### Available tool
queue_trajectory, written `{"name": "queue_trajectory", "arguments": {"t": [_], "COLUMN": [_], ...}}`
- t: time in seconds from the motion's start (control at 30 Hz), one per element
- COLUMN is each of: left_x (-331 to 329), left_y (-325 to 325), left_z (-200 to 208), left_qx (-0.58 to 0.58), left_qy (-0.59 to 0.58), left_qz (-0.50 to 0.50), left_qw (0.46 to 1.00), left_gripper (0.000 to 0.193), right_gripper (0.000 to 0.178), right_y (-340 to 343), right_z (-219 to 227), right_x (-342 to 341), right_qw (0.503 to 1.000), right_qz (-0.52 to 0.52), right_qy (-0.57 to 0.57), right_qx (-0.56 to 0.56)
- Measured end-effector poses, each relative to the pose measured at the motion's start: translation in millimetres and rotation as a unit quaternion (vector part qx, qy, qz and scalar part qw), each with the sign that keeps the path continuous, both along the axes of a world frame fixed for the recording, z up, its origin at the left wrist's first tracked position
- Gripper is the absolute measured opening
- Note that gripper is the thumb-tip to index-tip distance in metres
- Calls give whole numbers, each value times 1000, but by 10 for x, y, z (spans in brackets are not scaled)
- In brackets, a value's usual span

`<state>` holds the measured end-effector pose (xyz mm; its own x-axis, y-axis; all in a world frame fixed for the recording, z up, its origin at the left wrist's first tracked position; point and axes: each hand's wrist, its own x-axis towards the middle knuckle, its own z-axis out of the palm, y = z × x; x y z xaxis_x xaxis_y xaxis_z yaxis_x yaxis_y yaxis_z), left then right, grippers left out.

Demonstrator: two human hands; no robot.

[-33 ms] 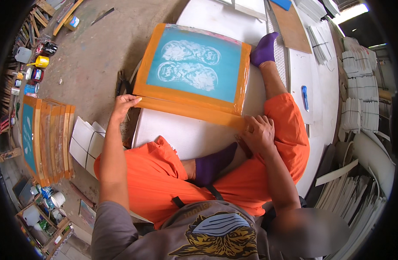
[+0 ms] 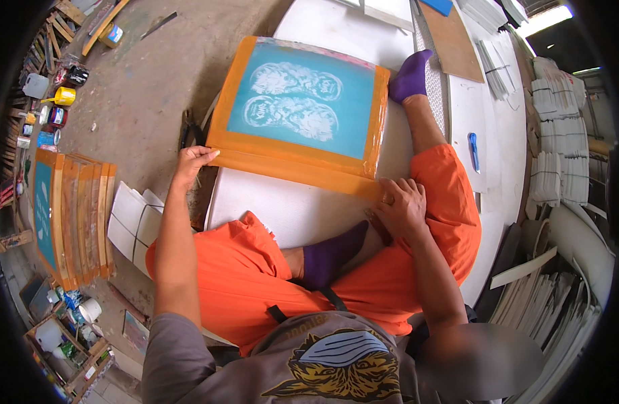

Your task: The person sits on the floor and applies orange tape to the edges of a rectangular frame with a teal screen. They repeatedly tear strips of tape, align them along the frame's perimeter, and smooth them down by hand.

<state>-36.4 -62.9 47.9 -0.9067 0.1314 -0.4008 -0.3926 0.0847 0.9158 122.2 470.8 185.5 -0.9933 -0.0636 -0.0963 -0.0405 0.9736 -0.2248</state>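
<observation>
A screen-printing frame point(image 2: 222, 118) lies on the white board in front of me. Its teal mesh point(image 2: 360, 114) carries two pale sole-shaped designs, and orange-brown tape covers its borders. Along the near edge, a strip of brown tape point(image 2: 296, 176) stretches between my hands. My left hand point(image 2: 191, 165) pinches the strip's left end at the frame's near left corner. At the other end, my right hand point(image 2: 402, 205) is closed on the tape, its fingers bent. Whether a roll sits under that palm is hidden.
My purple-socked feet point(image 2: 336, 256) rest on the white surface point(image 2: 249, 202), one beside the frame's right side. A blue cutter point(image 2: 474, 153) lies at right. Several wooden frames point(image 2: 87, 215) stand at left, near paint cans point(image 2: 65, 95). Stacked white sheets point(image 2: 559, 141) line the far right.
The tape strip has come down against the frame's near edge, and the thin gap between them has closed. Both hands are in nearly the same place.
</observation>
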Motion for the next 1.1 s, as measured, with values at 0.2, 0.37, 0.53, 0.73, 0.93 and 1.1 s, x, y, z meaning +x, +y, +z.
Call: {"name": "queue_trajectory", "arguments": {"t": [0.2, 0.37, 0.53, 0.73, 0.93, 1.1], "left_x": [50, 142, 206, 242, 240, 254], "left_y": [28, -195, -277, -363, -435, -452], "left_z": [49, 43, 88, 142, 241, 247], "left_qx": [-10, -6, -31, -21, -33, -17], "left_qy": [-4, -6, -14, -3, -4, -6], "left_qz": [29, 64, 73, 75, 76, 83], "left_qw": [1000, 998, 997, 997, 997, 996], "left_gripper": [13, 15, 17, 19, 19, 20], "right_gripper": [55, 53, 51, 51, 55, 62], "right_y": [56, 100, 25, -80, -174, -255], "right_z": [-176, -329, -368, -216, -180, 1], "right_x": [40, 101, 255, 278, 445, 391], "right_qw": [998, 992, 988, 984, 982, 989], "right_qz": [31, 81, 77, 60, 102, 86], "right_qy": [13, 3, -51, -52, -59, -62], "right_qx": [-54, -99, -125, -160, -146, -100]}}
